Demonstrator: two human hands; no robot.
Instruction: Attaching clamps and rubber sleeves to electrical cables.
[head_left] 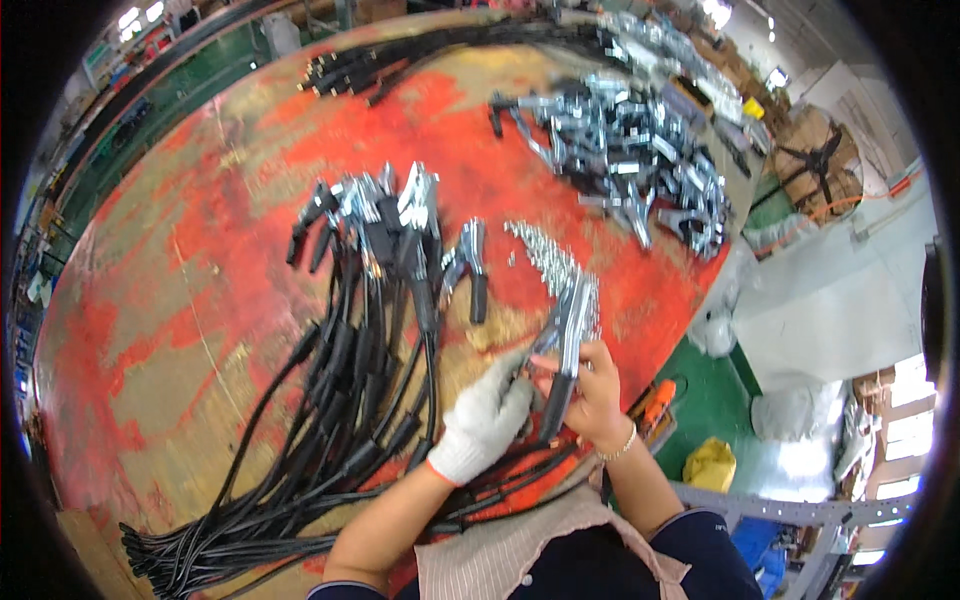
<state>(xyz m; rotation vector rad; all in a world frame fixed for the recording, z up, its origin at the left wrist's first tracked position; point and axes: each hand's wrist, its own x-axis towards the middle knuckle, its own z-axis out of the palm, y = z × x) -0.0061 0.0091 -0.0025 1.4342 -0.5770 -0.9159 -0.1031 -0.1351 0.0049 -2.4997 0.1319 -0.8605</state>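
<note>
My left hand (484,412), in a white knitted glove, closes its fingers at the side of a silver metal spring clamp (571,335) with black handle grips. My bare right hand (595,400), a bracelet at its wrist, grips the same clamp from the right. Its jaws point away from me, and what lies between my fingertips is partly hidden. Beyond the jaws, small silver screws (540,252) are scattered in a heap. A second clamp (470,262) lies loose on the table. To its left, several clamps (385,205) rest at the ends of black cables (330,400).
A large pile of silver clamps (640,150) covers the far right of the worn red table (160,250). More black cables (400,55) lie along the far edge. An orange-handled tool (657,403) sits beside my right forearm. A yellow bag (710,465) stands off the table's right side.
</note>
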